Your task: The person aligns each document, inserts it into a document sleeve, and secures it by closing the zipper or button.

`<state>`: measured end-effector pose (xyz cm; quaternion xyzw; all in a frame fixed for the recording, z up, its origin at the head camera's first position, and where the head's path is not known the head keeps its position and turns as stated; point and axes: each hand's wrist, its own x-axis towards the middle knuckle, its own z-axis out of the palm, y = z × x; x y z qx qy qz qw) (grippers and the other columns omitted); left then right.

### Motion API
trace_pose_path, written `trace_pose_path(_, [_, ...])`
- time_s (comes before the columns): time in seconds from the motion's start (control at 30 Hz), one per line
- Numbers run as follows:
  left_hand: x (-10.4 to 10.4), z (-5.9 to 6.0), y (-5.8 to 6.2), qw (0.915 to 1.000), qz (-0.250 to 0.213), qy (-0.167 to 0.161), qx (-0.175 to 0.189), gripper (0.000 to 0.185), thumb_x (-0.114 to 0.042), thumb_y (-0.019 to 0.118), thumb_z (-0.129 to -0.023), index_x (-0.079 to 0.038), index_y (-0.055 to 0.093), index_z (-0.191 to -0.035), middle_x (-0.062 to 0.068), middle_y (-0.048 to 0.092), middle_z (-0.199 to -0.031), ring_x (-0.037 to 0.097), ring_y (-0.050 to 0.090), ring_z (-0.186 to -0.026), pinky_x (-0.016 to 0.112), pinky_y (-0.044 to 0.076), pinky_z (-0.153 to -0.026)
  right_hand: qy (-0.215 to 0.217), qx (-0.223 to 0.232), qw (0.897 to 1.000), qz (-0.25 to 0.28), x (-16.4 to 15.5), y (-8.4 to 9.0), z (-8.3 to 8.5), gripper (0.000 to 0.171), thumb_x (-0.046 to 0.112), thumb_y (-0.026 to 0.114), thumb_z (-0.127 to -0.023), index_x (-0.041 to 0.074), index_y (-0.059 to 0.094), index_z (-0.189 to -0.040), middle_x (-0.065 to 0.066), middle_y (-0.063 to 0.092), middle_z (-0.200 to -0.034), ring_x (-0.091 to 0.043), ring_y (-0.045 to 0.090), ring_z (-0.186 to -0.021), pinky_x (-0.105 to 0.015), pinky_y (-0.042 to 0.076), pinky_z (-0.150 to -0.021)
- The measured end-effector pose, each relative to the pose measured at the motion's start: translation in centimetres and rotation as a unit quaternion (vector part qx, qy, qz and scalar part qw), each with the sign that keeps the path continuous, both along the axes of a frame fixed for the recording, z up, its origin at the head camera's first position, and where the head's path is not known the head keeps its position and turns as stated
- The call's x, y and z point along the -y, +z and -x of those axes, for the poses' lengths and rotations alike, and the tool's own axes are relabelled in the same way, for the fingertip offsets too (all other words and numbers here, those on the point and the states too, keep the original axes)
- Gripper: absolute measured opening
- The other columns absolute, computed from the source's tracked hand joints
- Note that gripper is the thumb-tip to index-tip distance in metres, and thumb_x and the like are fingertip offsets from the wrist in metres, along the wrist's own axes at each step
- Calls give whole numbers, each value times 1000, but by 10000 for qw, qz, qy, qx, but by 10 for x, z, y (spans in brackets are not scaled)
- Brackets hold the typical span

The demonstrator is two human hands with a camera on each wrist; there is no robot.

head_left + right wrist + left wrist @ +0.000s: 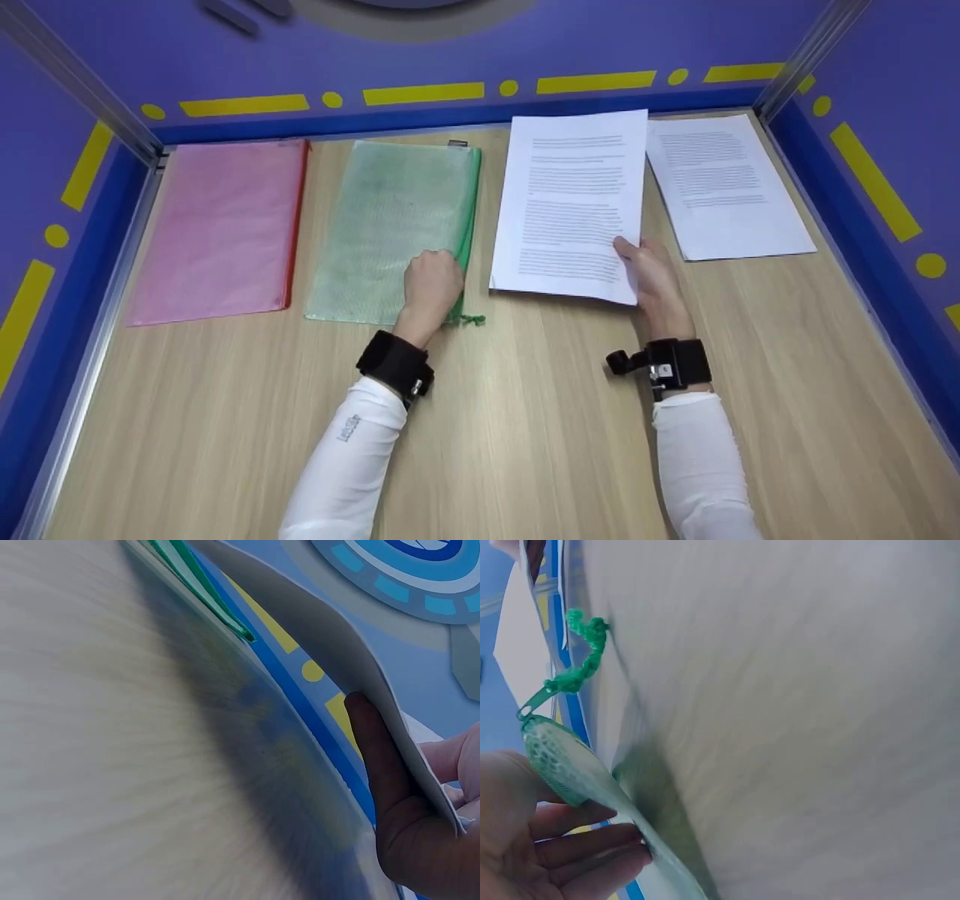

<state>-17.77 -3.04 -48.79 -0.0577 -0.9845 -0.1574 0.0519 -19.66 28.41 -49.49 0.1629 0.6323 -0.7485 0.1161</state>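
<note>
A green mesh zip pouch (390, 217) lies flat on the wooden table (525, 420). My left hand (433, 281) grips its near right corner, fingers curled round the edge. In the left wrist view that corner (570, 769) is raised off the wood over my fingers (585, 847), and the green zipper cord (581, 660) dangles free. My right hand (649, 274) pinches the near right corner of a printed paper stack (574, 195), thumb on top. The right wrist view shows the paper (337, 645) bowed up off the table with a finger (382, 765) beneath it.
A pink mesh pouch (217, 225) lies left of the green one. A second printed sheet (724, 187) lies at the far right, partly under the stack. Blue walls with yellow marks close in the table on three sides.
</note>
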Motion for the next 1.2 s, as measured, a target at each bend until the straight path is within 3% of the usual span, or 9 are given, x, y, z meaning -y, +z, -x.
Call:
trace_pose_path(0.13, [5,1,0,9983,-532,106,207,39,-7,54,-96,-11,46,-57,1,50,-56,14,42,-53,38,55,-53,34,42,9999,146,-1,1,-1,44,19,44,-105,-3,41,-143,4,74,-94,-10,72,-88,-24,58,-75])
trace_pose_path(0.23, [8,1,1,9962,-799,123,339,37,-10,53,-97,-9,50,-61,1,48,-57,15,42,-54,35,49,-52,-4,83,9998,186,0,2,-2,39,19,45,-105,-2,45,-137,3,74,-93,-10,72,-86,-25,58,-73])
trace_pose_path(0.4, [14,1,2,9899,-1287,235,538,33,-14,53,-99,-4,62,-68,-1,47,-59,15,42,-53,26,34,-50,196,117,9997,-12,0,3,-1,45,19,44,-105,-1,39,-145,5,73,-98,-9,71,-90,-24,57,-75])
trace_pose_path(0.67, [22,0,1,9790,-1860,423,719,30,-17,53,-99,-7,62,-72,-2,47,-62,14,41,-54,25,32,-52,227,104,9997,-6,0,10,-1,45,17,44,-104,-3,38,-144,6,74,-94,-9,71,-87,-23,57,-75])
trace_pose_path(0.87, [28,-1,-2,9749,-2086,557,551,31,-16,52,-98,-9,58,-69,-2,46,-61,14,40,-54,27,32,-52,319,61,9994,-86,1,22,0,33,19,47,-104,-1,48,-131,3,75,-92,-10,72,-83,-24,58,-69])
trace_pose_path(1.2, [28,0,-3,9733,-2157,494,604,29,-17,51,-100,-7,58,-73,-1,46,-63,15,41,-55,27,32,-53,485,28,9970,-597,-4,28,-7,44,21,49,-103,-2,45,-140,6,75,-93,-8,73,-82,-20,57,-65])
